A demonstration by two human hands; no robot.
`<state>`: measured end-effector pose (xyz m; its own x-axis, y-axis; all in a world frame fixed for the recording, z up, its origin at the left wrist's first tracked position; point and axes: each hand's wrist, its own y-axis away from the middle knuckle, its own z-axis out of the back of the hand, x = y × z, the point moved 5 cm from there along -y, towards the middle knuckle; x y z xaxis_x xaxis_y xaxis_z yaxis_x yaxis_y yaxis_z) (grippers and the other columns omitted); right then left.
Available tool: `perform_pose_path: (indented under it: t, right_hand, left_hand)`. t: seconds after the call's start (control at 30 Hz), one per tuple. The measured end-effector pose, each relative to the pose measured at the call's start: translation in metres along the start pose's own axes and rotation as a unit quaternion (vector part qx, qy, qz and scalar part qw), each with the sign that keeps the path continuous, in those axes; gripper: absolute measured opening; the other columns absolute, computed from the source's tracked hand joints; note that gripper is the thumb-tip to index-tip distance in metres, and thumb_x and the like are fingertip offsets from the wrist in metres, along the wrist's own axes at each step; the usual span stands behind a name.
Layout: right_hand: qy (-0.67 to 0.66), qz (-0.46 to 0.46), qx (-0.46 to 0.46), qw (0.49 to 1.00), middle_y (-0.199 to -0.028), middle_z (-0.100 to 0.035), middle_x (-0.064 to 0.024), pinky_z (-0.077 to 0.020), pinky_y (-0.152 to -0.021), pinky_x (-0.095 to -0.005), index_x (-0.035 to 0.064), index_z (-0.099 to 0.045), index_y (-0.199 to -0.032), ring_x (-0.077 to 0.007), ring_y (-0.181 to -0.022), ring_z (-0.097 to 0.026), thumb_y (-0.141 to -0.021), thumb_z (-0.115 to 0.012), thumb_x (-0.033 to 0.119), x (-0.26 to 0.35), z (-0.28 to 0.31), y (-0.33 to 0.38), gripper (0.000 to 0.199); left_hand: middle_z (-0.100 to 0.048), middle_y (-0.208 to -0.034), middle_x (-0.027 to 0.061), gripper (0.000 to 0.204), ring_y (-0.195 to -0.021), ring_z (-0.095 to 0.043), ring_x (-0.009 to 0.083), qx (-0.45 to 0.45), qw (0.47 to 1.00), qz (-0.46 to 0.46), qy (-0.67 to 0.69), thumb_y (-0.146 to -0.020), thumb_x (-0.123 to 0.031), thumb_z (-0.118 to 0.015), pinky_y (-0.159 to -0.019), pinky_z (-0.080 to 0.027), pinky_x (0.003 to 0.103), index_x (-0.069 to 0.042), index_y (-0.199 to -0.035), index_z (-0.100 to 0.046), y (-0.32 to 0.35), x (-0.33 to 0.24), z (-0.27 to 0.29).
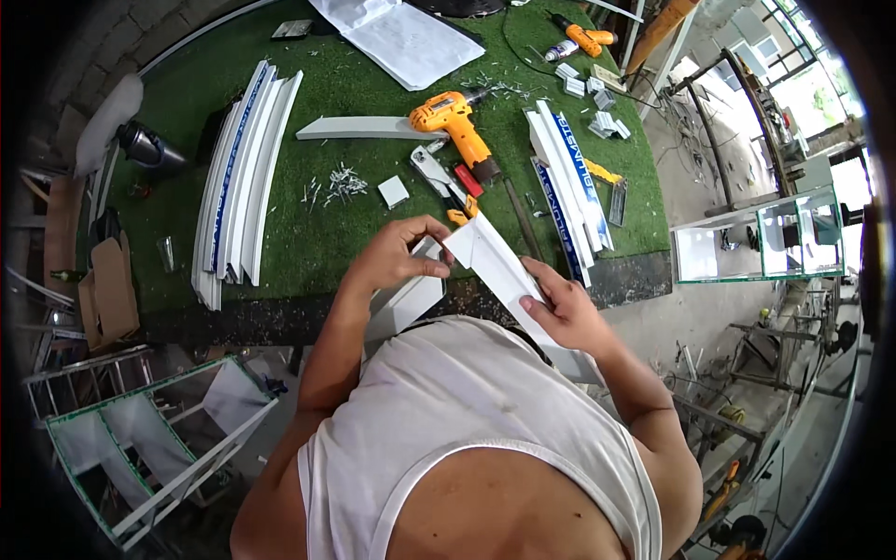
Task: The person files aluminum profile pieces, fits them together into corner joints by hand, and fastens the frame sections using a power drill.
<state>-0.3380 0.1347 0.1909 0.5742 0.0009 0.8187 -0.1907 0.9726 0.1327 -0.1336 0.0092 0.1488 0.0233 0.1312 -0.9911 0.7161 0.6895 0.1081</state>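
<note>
My left hand [399, 254] grips the end of a white profile strip [407, 301] that slopes down toward my chest. My right hand [567, 313] holds a second white profile strip [495, 261] from below. The two strips meet at a mitred corner just under my left fingers, above the near edge of the green turf table [317, 233]. A yellow cordless drill [455, 123] lies on the turf beyond my hands, with a pair of snips [437, 175] beside it.
Stacks of white profile strips lie left [238, 173] and right [569, 177] on the turf. One single strip [359, 128], metal shavings [343, 182], a small white block [393, 191] and paper sheets [401, 37] lie farther back. Glass-panelled frames stand at lower left [140, 448] and right [761, 243].
</note>
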Motion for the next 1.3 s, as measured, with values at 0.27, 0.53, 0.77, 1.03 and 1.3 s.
perform_pose_path:
  t: [0.27,0.53,0.77,1.03,1.3]
  right_hand:
    - [-0.017,-0.010,-0.003,1.000,-0.063,-0.055,-0.0083,-0.0369,-0.047,-0.0272,-0.0037,-0.043,-0.130,-0.0161,-0.049,-0.044,-0.087,-0.055,0.007,-0.002,-0.016,0.006,0.046]
    - [-0.016,0.010,-0.051,0.999,-0.062,-0.058,-0.0118,-0.0397,-0.044,-0.0301,0.0008,-0.044,-0.131,-0.0194,-0.044,-0.050,-0.084,-0.056,0.005,-0.005,-0.025,0.009,0.048]
    - [0.015,0.023,-0.030,0.999,-0.059,-0.059,-0.0140,-0.0396,-0.044,-0.0307,0.0016,-0.040,-0.135,-0.0217,-0.044,-0.053,-0.084,-0.055,0.007,-0.005,-0.031,0.006,0.054]
    - [0.085,0.002,0.119,0.989,-0.062,-0.061,-0.0186,-0.0404,-0.045,-0.0334,0.0069,-0.027,-0.144,-0.0260,-0.043,-0.053,-0.085,-0.054,0.011,0.001,-0.036,-0.012,0.065]
    - [-0.008,0.006,0.150,0.989,-0.090,-0.065,-0.0215,-0.0426,-0.056,-0.0329,0.0075,-0.017,-0.148,-0.0252,-0.054,-0.052,-0.082,-0.054,0.006,-0.004,-0.046,-0.037,0.075]
  left_hand:
    - [-0.064,-0.084,0.0029,0.037,-0.075,-0.053,0.0106,-0.014,0.998,-0.052,-0.037,-0.061,-0.010,-0.081,-0.073,-0.041,0.022,-0.005,-0.093,-0.064,-0.006,0.008,0.007]
    - [-0.064,-0.083,0.0027,0.023,-0.071,-0.053,0.0110,-0.022,0.999,-0.045,-0.020,-0.071,-0.010,-0.076,-0.070,-0.041,0.022,-0.004,-0.089,-0.063,-0.008,0.014,0.010]
    - [-0.063,-0.080,0.0028,0.013,-0.069,-0.050,0.0085,-0.048,0.995,-0.083,-0.009,-0.083,-0.014,-0.067,-0.066,-0.041,0.022,-0.002,-0.088,-0.063,-0.009,0.015,0.010]
    - [-0.062,-0.080,0.0033,0.013,-0.071,-0.050,0.0092,-0.082,0.994,-0.058,-0.045,-0.089,-0.015,-0.061,-0.067,-0.040,0.022,-0.002,-0.086,-0.062,-0.015,0.016,-0.002]
    - [-0.060,-0.077,0.0018,0.010,-0.070,-0.048,0.0072,-0.093,0.987,-0.005,-0.134,-0.089,-0.009,-0.059,-0.067,-0.039,0.020,-0.002,-0.083,-0.061,-0.019,0.013,-0.007]
